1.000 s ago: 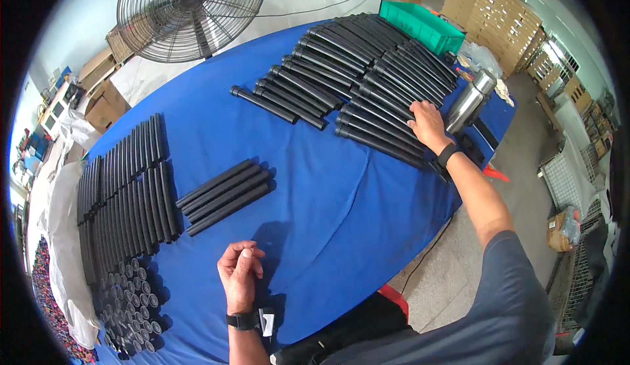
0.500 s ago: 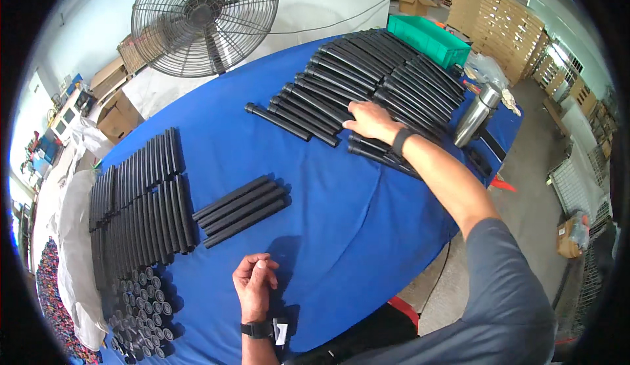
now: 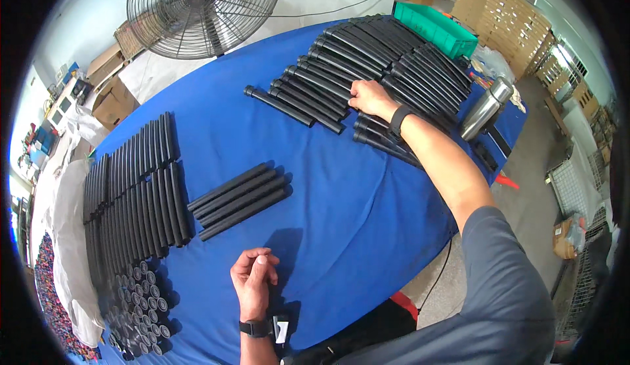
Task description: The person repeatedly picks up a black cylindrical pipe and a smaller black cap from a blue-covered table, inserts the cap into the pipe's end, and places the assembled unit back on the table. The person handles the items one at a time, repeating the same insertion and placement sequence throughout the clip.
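My right hand [image 3: 375, 100] reaches over a large group of black tubes [image 3: 315, 92] with collared ends at the far right of the table. Its fingers bend down and close around a tube there; the fingertips are partly hidden. Close to me, my left hand [image 3: 254, 278] hovers above the blue cloth, curled, thumb against the fingers, and nothing shows in it. Beyond it lie several plain black tubes [image 3: 239, 201] side by side. Further left are two rows of plain black tubes [image 3: 154, 211], with many round black caps [image 3: 141, 302] in front of them.
A steel flask [image 3: 487, 107] stands at the right edge, near a green crate [image 3: 436, 29] at the back. Past the blue-covered table [image 3: 328, 234] is a large fan [image 3: 203, 10]. White sheeting [image 3: 69, 253] hangs along the left edge. A small black-and-white object [image 3: 281, 331] lies beside my left wrist.
The whole view has shifted slightly, so the table and tubes sit a little higher in the picture. My right hand stays at nearly the same tubes; my left hand keeps its curled pose.
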The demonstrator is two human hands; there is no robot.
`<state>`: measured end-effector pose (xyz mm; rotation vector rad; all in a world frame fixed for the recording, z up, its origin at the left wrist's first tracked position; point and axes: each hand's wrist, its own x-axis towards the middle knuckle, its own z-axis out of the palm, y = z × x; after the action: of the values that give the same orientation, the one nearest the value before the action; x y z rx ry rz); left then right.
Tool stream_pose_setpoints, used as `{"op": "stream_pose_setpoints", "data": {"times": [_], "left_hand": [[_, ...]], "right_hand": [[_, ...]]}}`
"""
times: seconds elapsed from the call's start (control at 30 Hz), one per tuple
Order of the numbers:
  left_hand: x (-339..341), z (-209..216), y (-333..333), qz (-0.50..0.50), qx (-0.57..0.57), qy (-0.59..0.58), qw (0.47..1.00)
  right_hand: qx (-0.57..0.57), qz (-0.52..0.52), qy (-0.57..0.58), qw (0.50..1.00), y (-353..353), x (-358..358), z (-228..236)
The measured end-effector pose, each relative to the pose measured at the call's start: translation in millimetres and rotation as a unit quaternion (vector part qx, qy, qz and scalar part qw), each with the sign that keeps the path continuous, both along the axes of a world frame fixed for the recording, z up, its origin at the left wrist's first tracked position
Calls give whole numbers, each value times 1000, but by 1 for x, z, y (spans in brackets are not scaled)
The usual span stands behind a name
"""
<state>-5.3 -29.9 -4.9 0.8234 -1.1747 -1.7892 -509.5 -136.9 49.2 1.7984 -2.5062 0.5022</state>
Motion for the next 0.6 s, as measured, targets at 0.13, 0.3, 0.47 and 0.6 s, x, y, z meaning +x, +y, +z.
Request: {"op": "stream_pose_setpoints", "data": {"times": [0.13,0.3,0.47,0.6], "left_hand": [[-2,1,0,-2,-6,-3,1000],[0,2,0,-1,-5,-17,1000],[-3,-1,-1,-4,-10,-4,1000],[-1,7,0,-3,11,-12,1000]], "right_hand": [[-3,-12,24,1000,0,-13,-5],[-4,-19,18,1000,-1,-12,-8],[-12,-10,44,999,2,-18,-9],[15,-16,26,999,2,-4,-3]]}}
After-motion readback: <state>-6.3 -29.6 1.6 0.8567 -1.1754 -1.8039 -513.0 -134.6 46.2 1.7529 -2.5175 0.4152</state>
